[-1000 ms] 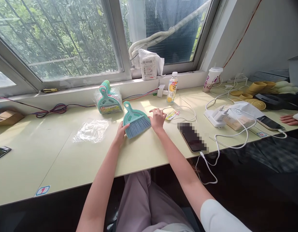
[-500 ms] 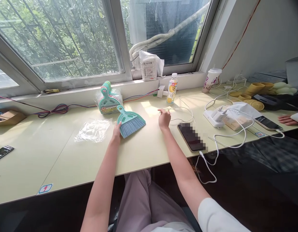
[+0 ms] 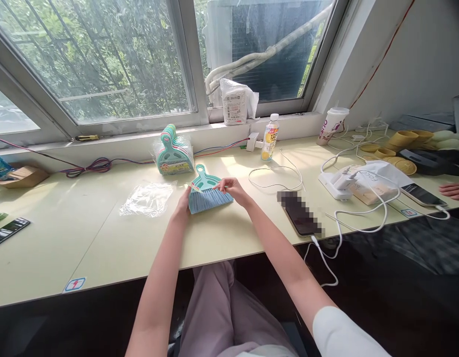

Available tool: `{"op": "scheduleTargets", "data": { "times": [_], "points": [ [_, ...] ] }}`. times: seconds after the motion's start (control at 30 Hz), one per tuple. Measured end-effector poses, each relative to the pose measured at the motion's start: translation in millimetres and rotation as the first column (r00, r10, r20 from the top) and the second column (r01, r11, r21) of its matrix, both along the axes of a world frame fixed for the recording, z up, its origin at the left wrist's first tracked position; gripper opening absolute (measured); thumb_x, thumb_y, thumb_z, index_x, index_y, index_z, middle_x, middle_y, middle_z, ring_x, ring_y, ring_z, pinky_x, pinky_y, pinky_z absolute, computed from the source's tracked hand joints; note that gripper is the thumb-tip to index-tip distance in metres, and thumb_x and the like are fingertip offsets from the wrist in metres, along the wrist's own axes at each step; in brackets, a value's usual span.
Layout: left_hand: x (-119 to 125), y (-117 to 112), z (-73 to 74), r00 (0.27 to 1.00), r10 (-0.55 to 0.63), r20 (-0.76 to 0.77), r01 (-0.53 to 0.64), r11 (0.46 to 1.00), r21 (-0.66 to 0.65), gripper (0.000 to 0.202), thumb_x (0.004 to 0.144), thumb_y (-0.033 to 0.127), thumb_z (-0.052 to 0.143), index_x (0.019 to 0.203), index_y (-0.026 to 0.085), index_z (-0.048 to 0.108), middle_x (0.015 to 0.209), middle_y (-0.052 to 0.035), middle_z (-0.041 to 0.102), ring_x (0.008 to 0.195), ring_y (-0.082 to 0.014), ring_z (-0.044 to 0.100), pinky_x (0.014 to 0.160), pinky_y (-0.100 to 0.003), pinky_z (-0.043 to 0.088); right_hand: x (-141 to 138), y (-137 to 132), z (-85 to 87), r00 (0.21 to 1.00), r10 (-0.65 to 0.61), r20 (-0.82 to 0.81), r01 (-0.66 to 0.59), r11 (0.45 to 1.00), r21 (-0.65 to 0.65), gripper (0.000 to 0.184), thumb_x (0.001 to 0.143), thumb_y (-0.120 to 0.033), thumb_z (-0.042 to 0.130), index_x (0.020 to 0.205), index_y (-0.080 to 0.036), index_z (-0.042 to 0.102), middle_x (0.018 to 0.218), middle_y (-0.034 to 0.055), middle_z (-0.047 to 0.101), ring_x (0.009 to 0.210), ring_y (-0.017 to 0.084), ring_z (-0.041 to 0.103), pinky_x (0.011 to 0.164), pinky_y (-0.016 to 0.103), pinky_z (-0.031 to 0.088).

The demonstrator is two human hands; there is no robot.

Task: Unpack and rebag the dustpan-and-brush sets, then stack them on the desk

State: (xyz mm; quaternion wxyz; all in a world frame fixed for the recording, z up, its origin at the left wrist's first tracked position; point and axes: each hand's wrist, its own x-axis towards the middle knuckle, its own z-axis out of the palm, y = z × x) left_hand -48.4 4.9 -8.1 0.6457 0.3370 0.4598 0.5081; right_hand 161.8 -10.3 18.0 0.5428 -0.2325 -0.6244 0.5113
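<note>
A teal hand brush [image 3: 210, 201] with blue-grey bristles lies tilted in front of me, its handle pointing at the window. It looks nested with a matching dustpan, though I cannot be sure. My left hand [image 3: 183, 202] grips its left edge. By those fingertips shows a small colourful strip [image 3: 195, 188], like a paper label. My right hand [image 3: 233, 190] has its fingers pinched together over the brush's upper right side; what is between them, if anything, is too small to make out. Behind stands a plastic-wrapped stack of similar brush sets [image 3: 174, 153].
Crumpled clear plastic [image 3: 149, 199] lies left of the brush. To the right are a phone [image 3: 299, 214] on a charging cable, a drink bottle [image 3: 270, 138], a power strip [image 3: 335, 184] and a paper cup [image 3: 332, 126]. Another person's hand [image 3: 452, 191] rests at the far right.
My right hand has moved left from the bare table to the brush, its fingers now pinched. The brush has turned slightly, and the colourful strip has come into view. The camera view has shifted a little.
</note>
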Motion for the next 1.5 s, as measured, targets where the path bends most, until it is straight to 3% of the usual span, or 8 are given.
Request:
{"op": "scheduleTargets", "data": {
  "times": [0.17, 0.37, 0.7, 0.83, 0.93, 1.07, 1.2, 1.5],
  "points": [
    [-0.9, 1.4, 0.3, 0.993, 0.037, 0.109, -0.042, 0.998, 0.045, 0.039, 0.088, 0.041, 0.047, 0.112, 0.015, 0.062, 0.102, -0.0108, 0.070, 0.105, -0.0282, 0.063, 0.092, -0.041, 0.051, 0.7, 6.5, -5.1, 0.995, -0.087, 0.049, 0.088, 0.996, -0.019, 0.015, 0.053, -0.010, 0.042, 0.050, -0.019, 0.054, 0.047, -0.0045, 0.050, 0.053, 0.010, 0.049, 0.061, 0.026, 0.042],
    [0.8, -10.2, 7.6, 0.991, -0.135, 0.008, 0.133, 0.985, 0.108, 0.042, 0.075, 0.034, 0.067, 0.113, 0.019, 0.060, 0.107, -0.0117, 0.068, 0.106, -0.0312, 0.063, 0.092, -0.043, 0.051, -4.1, 14.3, -15.2, 0.964, -0.249, 0.089, 0.246, 0.968, 0.047, 0.023, 0.046, -0.014, 0.035, 0.049, -0.019, 0.058, 0.048, -0.0020, 0.054, 0.051, 0.012, 0.048, 0.055, 0.026, 0.039],
    [0.7, -12.2, 5.8, 0.982, -0.170, -0.083, 0.183, 0.963, 0.198, 0.052, 0.059, 0.020, 0.074, 0.108, 0.017, 0.058, 0.104, -0.0122, 0.067, 0.106, -0.0352, 0.061, 0.089, -0.047, 0.052, -2.9, 14.8, -19.0, 0.911, -0.325, 0.255, 0.315, 0.946, 0.080, 0.027, 0.053, -0.011, 0.038, 0.054, -0.021, 0.064, 0.047, -0.0026, 0.056, 0.054, 0.014, 0.054, 0.085, 0.037, 0.047],
    [1.1, -11.7, 4.5, 0.988, -0.136, -0.070, 0.148, 0.966, 0.214, 0.051, 0.060, 0.020, 0.075, 0.107, 0.018, 0.056, 0.106, -0.0119, 0.066, 0.106, -0.0337, 0.061, 0.089, -0.046, 0.052, -6.4, 8.0, -11.8, 0.799, -0.550, 0.242, 0.527, 0.835, 0.157, 0.035, 0.069, -0.014, 0.040, 0.084, -0.024, 0.071, 0.095, 0.0006, 0.069, 0.102, 0.019, 0.057, 0.103, 0.038, 0.036],
    [-0.6, -8.8, 1.2, 0.996, -0.079, -0.041, 0.086, 0.970, 0.227, 0.049, 0.061, 0.022, 0.075, 0.106, 0.018, 0.056, 0.107, -0.0117, 0.065, 0.107, -0.0331, 0.061, 0.089, -0.046, 0.052, -12.9, 3.6, -10.4, 0.736, -0.658, 0.158, 0.667, 0.745, -0.004, 0.040, 0.082, -0.029, 0.042, 0.119, -0.025, 0.057, 0.135, 0.0034, 0.051, 0.127, 0.020, 0.041, 0.108, 0.040, 0.031],
    [-3.3, -5.8, 0.7, 1.000, 0.006, -0.023, 0.001, 0.964, 0.267, 0.048, 0.063, 0.026, 0.076, 0.106, 0.020, 0.055, 0.108, -0.0110, 0.064, 0.106, -0.0327, 0.061, 0.088, -0.045, 0.053, -25.2, 1.5, -16.3, 0.868, -0.494, 0.047, 0.467, 0.781, -0.415, 0.053, 0.078, -0.038, 0.060, 0.127, -0.024, 0.045, 0.139, 0.0085, 0.046, 0.124, 0.021, 0.047, 0.104, 0.040, 0.040],
    [-2.5, -7.7, 5.5, 0.998, 0.047, -0.050, -0.028, 0.948, 0.318, 0.054, 0.063, 0.028, 0.076, 0.112, 0.021, 0.053, 0.111, -0.0096, 0.063, 0.108, -0.0318, 0.060, 0.088, -0.043, 0.053, -34.5, 1.9, -23.0, 0.975, -0.179, -0.135, 0.082, 0.845, -0.529, 0.030, 0.073, -0.023, 0.069, 0.100, -0.021, 0.056, 0.104, 0.0045, 0.067, 0.094, 0.017, 0.065, 0.093, 0.038, 0.051],
    [2.4, -6.0, 1.1, 0.997, -0.011, -0.071, 0.032, 0.957, 0.290, 0.051, 0.065, 0.023, 0.070, 0.112, 0.020, 0.051, 0.108, -0.0091, 0.063, 0.103, -0.0285, 0.062, 0.086, -0.040, 0.053, -29.8, 3.3, -25.7, 0.940, -0.288, -0.185, 0.127, 0.796, -0.591, 0.014, 0.076, -0.016, 0.063, 0.088, -0.020, 0.056, 0.089, 0.0019, 0.070, 0.077, 0.015, 0.068, 0.087, 0.036, 0.056]
  ]
}}
